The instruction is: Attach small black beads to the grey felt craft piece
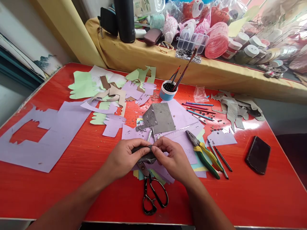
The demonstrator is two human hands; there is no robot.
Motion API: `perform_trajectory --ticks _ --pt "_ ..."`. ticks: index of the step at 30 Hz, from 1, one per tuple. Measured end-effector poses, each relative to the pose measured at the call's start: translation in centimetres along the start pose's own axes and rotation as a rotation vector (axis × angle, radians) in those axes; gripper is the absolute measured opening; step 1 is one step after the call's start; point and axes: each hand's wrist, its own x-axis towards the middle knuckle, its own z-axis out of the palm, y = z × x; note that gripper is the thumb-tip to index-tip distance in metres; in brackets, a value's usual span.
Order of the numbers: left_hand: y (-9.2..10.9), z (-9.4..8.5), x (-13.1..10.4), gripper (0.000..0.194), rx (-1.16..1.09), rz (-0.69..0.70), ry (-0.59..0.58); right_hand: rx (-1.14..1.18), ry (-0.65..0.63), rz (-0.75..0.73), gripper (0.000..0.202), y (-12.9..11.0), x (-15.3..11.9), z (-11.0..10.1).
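Near the front of the red table, both hands pinch one small dark grey piece (146, 157) that looks like soft leather or fabric. My left hand (126, 156) grips its left side, thumb on top. Across from it, my right hand (169, 155) pinches the upper right edge; the fingertips of the two hands almost meet. What lies between the fingertips is hidden. Just below the hands lie black-handled scissors (150, 195), their blades partly covered by the piece. Beyond the fingers rests a flat grey sheet (164, 117) on purple paper (181, 111).
Pliers (203, 153) with green-yellow handles lie right of my hands, and a black phone (258, 155) farther right. A small tub (168, 91) holds beads and brushes. Paper cut-outs (82, 84) spread at left; grey scraps (236, 107) lie back right. Jars (249, 52) crowd the ledge behind.
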Motion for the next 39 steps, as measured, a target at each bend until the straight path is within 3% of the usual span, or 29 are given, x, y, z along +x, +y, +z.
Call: perform_trajectory --ticks 12,19,24,27,31,36,39 --pt "0.2 -0.3 -0.2 0.024 0.333 0.138 0.162 -0.007 0.007 -0.074 0.009 0.2 0.2 0.2" --pt "0.4 -0.2 -0.3 0.024 0.077 0.070 0.100 -0.058 0.048 -0.097 0.007 -0.1 0.2 0.4" --pt "-0.4 -0.2 0.1 0.026 -0.219 -0.038 0.008 -0.165 0.126 -0.096 0.006 -0.2 0.3 1.0" --pt "-0.7 -0.1 0.2 0.028 -0.274 -0.075 -0.003 -0.156 0.146 -0.087 0.006 0.0 0.4 1.1" --pt "-0.7 0.1 0.2 0.023 -0.095 -0.005 0.066 -0.142 0.127 -0.097 0.006 0.1 0.5 0.8" --pt "-0.6 0.0 0.3 0.013 0.256 0.276 0.216 -0.173 0.136 -0.127 0.006 0.2 0.3 0.6" --pt "-0.5 -0.1 0.4 0.014 0.322 0.272 0.213 -0.186 0.128 -0.126 0.007 0.4 0.3 0.7"
